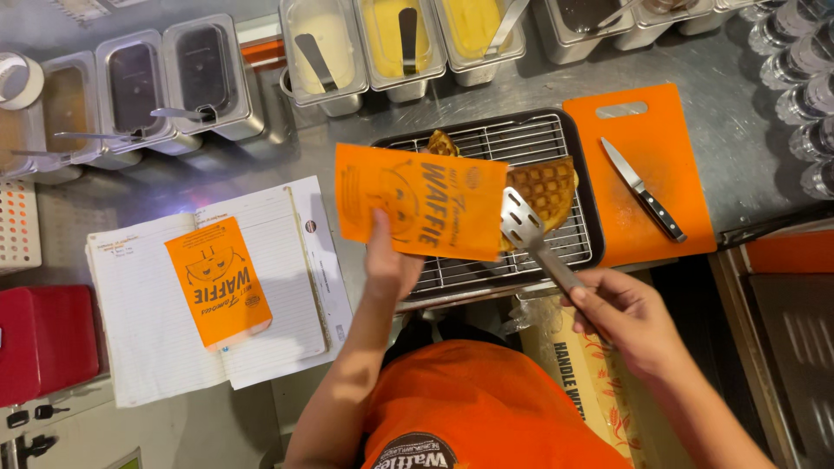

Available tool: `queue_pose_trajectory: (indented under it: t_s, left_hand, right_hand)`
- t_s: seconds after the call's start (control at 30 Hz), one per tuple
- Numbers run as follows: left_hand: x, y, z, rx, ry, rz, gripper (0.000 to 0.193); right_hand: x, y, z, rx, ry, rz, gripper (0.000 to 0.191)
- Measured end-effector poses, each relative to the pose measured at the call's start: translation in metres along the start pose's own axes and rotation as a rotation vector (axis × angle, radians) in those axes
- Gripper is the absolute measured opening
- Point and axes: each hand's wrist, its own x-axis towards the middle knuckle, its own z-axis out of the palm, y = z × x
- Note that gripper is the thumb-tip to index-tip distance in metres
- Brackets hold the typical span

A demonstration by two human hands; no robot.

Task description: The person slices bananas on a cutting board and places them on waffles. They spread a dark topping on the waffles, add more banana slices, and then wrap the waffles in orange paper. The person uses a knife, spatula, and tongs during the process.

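At far left sits a red box (pixel 43 340), then an open notebook (pixel 148 313) with an orange paper bag (pixel 217 282) lying on it. The left hand (pixel 389 260) pinches a second orange sleeve (pixel 421 201) over the wire rack (pixel 530 143). The right hand (pixel 621 317) is clamped on a slotted spatula (pixel 524 224) beside the waffle (pixel 546 189), which the sleeve partly hides. Further right, a knife (pixel 641 188) lies on an orange cutting board (pixel 678 165).
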Motion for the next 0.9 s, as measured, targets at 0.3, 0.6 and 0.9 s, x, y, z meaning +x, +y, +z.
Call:
queue_pose_trajectory:
  t_s: [0.3, 0.6, 0.9]
  left_hand:
    - [-0.022, -0.024, 0.024, 0.088, 0.351, 0.128, 0.048]
    - [-0.031, 0.035, 0.021, 0.283, 0.057, -0.259, 0.050]
    - [-0.014, 0.079, 0.013, 0.588, 0.000, -0.309, 0.059]
  right_hand:
    - [-0.022, 0.024, 0.051, -0.011, 0.103, -0.010, 0.029]
    - [-0.037, 0.016, 0.012, -0.113, -0.048, 0.071, 0.030]
    - [-0.044, 0.014, 0.011, -0.181, -0.080, 0.049, 0.027]
